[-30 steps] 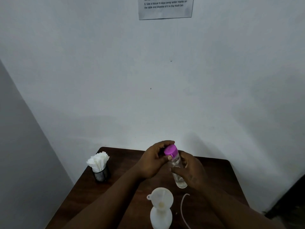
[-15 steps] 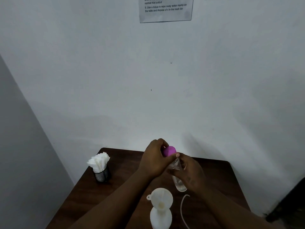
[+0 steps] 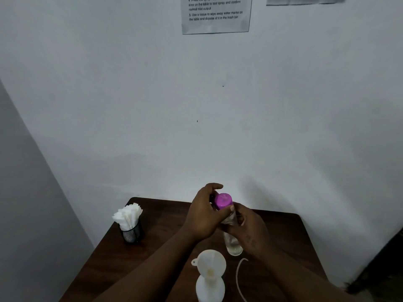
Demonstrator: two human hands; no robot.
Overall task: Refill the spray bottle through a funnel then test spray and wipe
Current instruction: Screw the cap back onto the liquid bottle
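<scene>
Near the back of the dark wooden worktop (image 3: pixel 165 219), both hands meet on a clear bottle (image 3: pixel 233 245) with a purple cap (image 3: pixel 222 200). The left hand (image 3: pixel 204 216) has its fingers (image 3: pixel 214 186) curled over the cap, thumb pressed against the cap's near side. The right hand (image 3: pixel 248 232) is wrapped round the bottle's upper body, so only the lower part and base show below it. The bottle leans a little, cap toward the wall; whether its base touches the wood cannot be told. Closer to the person, at the bottom edge of the view, a white bottle (image 3: pixel 210 288) stands with a white funnel (image 3: pixel 210 265) seated in its neck, just beside the clear bottle's base. A thin pale tube (image 3: pixel 238 277) lies curved on the wood just right of the funnel, under the right forearm. By the rounded rear left corner, a black mesh cup (image 3: pixel 131 234) holds white tissues (image 3: pixel 127 215), near the left edge and well apart from the hands. A stretch of bare wood lies between the cup and the left forearm, and another runs from the right hand out to the rear right corner. The back edge meets the white wall, where a printed notice (image 3: pixel 216 15) hangs high above.
</scene>
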